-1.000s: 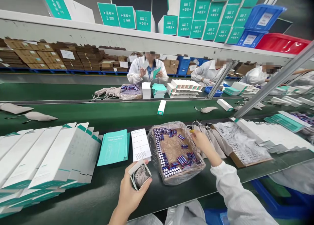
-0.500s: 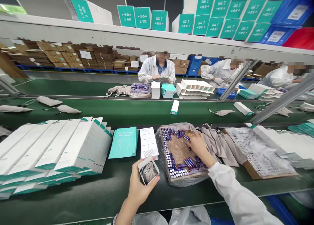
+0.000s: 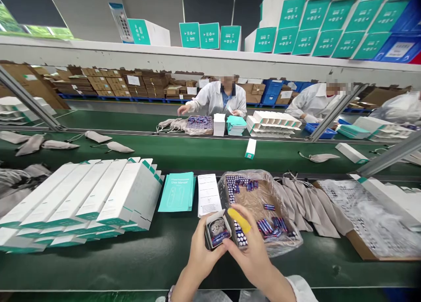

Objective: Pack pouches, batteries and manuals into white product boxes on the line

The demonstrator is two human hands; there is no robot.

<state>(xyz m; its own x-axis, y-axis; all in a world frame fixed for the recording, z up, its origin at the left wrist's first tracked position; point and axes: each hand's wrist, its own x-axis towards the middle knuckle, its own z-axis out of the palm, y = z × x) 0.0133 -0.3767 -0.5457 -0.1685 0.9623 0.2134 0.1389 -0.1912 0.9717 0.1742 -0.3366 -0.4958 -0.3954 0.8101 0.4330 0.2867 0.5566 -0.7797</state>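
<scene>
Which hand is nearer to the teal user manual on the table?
Left. The left hand holds the small open box just right of the user manual; the right hand lies farther right, by the battery tray.

Left hand grips small open white box holding grey pouch and batteries; right hand, yellow finger cot, touching it. Battery tray just beyond.

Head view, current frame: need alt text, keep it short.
Over a green workbench, the left hand holds a small open white box with a grey pouch and batteries inside, the right hand touching it. Just behind are a tray of batteries, a teal manual, and flat white cartons.
</scene>
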